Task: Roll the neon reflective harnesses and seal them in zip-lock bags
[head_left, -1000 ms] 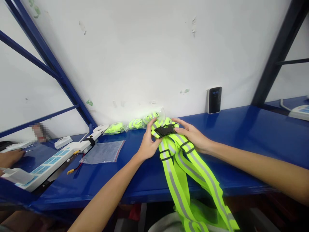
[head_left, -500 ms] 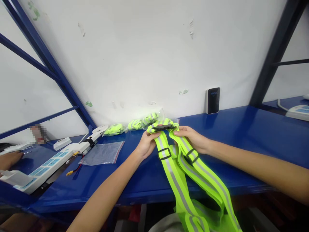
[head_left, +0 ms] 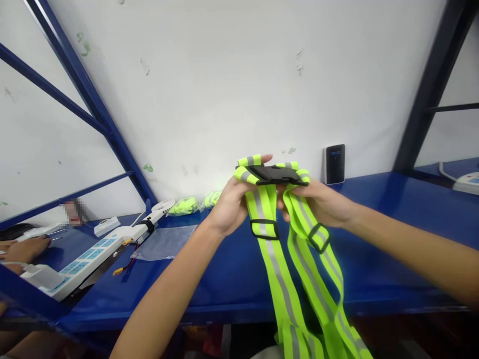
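Both my hands hold up a neon yellow reflective harness [head_left: 277, 279] with grey reflective stripes, above the blue shelf. A black plastic buckle [head_left: 273, 174] sits at its top, between my hands. My left hand [head_left: 234, 204] grips the strap loop at the buckle's left end, and my right hand [head_left: 318, 202] grips the right end. Two straps hang down past the shelf's front edge, each with a black slider [head_left: 264, 229]. The second slider [head_left: 319, 238] sits lower on the right strap.
Bagged neon yellow items [head_left: 183, 206] lie at the wall, behind my left hand. To the left are a clear zip bag [head_left: 163, 243], a white power strip [head_left: 90, 264] and a co-worker's hand [head_left: 24, 249]. A black device [head_left: 334, 164] stands at the wall. Blue steel uprights frame the shelf.
The harness and buckle have risen, and the buckle now lies flatter and shows more fully between my hands. My view has tilted slightly, and my left hand hides more of the bagged items.
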Tool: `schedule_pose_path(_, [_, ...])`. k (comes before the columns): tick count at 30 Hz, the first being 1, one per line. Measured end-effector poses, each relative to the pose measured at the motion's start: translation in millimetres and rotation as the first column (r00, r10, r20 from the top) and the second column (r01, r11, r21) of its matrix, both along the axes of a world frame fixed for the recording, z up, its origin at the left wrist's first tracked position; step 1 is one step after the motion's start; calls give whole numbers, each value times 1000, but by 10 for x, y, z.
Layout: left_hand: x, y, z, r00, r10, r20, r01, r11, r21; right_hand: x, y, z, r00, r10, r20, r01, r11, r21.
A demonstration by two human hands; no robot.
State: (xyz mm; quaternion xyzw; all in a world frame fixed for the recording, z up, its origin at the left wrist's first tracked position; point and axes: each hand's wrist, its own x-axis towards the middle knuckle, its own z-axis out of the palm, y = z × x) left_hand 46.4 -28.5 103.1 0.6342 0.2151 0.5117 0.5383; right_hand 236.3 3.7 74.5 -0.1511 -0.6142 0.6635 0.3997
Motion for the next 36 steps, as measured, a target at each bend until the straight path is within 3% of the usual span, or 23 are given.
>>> schedule_pose_path(2, [-28, -110, 151, 994, 95, -61, -87, 989, 119, 12, -72, 107, 1000, -1, -1, 1, 999, 36])
schedule_pose_path(5, [-70, -261, 325, 961, 269, -62, -241, 927, 287, 4, -173, 253, 999, 2, -34, 2, 994, 105])
schedule_pose_path(8, [-103, -341, 386, 949, 315, -32, -282, 886, 369, -28, -255, 384, 997, -44, -56, 54, 980, 194])
schedule_pose_path(11, [-128, -314, 323, 963, 265, -45, -235, 910, 343, -75, -311, 483, 996, -53, -66, 67, 970, 232])
schedule_pose_path(15, [-124, -143, 126, 986, 161, -35, -156, 981, 118, -128, -225, 496, 996, 4, -84, 15, 976, 216])
schedule_pose_path(18, [-113, 94, -85, 991, 129, 42, -128, 991, -33, -164, 3, 339, 999, 24, -38, -15, 978, 210])
schedule_pose_path(20, [-135, 287, -264, 981, 171, 91, -158, 979, -130, -201, 171, 143, 1000, -23, 3, 22, 985, 171])
schedule_pose_path(23, [-216, 524, -552, 956, 266, 125, -235, 947, -217, -273, 322, -210, 992, -78, 98, 77, 997, 21])
schedule_pose_path(26, [-295, 607, -779, 969, 218, 115, -186, 953, -241, -326, 318, -484, 1000, -12, 23, 15, 992, -128])
schedule_pose_path(30, [-313, 568, -892, 979, 176, 105, -144, 954, -262, -324, 250, -595, 996, 70, -59, -82, 965, -248])
schedule_pose_path(36, [-253, 521, -942, 995, 89, 37, -77, 965, -253, -265, 257, -625, 999, -25, 25, 29, 979, -203])
